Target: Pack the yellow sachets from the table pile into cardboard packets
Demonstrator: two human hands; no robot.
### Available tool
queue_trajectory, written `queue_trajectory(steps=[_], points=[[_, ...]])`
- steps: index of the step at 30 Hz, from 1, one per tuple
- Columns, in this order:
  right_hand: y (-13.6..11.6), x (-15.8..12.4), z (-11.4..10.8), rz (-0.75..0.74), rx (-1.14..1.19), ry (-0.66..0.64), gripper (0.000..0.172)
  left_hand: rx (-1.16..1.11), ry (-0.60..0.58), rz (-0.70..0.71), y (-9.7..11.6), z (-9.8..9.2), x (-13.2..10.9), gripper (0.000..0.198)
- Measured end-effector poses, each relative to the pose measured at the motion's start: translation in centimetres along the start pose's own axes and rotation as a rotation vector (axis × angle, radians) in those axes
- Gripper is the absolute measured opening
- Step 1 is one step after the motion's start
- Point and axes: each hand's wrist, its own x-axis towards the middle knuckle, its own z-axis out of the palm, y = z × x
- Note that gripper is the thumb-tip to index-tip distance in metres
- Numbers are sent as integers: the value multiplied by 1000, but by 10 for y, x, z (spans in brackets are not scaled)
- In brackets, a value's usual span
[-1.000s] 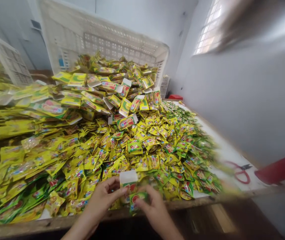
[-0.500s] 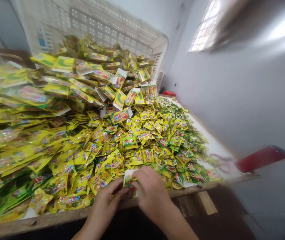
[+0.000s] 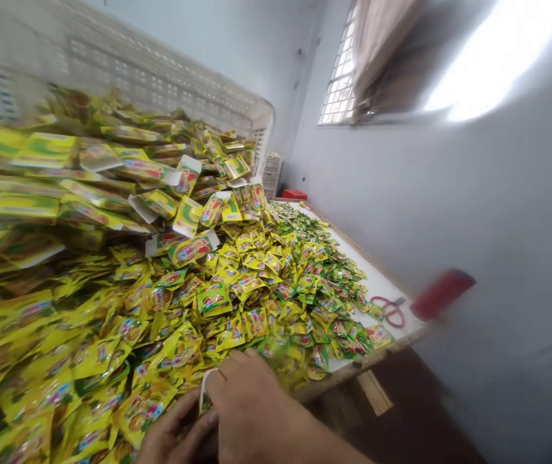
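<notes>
Low in the view, my left hand (image 3: 177, 428) is closed around a small carton box (image 3: 205, 393); only its white flap and a strip of printed side show. My right hand (image 3: 247, 403) is curled over the same box, its fingertips pressed to the open end and partly hidden. Around both hands spreads a heap of small yellow and green sachets (image 3: 256, 322). Behind the sachets lies a pile of yellow-green printed cartons (image 3: 189, 216), several with white flaps standing open.
A white perforated plastic crate (image 3: 169, 74) lies tipped behind the cartons. Red-handled scissors (image 3: 393, 314) and a red cylindrical object (image 3: 443, 294) are at the table's (image 3: 360, 248) right corner. A red item (image 3: 295, 194) sits at the far end. The wall borders the right side.
The view has swung right, so everything sits further left. My right hand has moved further over the box, covering more of it. My left hand still holds it.
</notes>
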Motion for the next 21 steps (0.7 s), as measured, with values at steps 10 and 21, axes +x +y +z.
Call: queue_trajectory(steps=[10, 21], points=[[12, 4, 21, 146, 300, 171, 18, -223, -99, -112, 17, 6, -3, 37], [20, -1, 44, 38, 424, 306, 11, -373, -26, -134, 13, 5, -3, 35]])
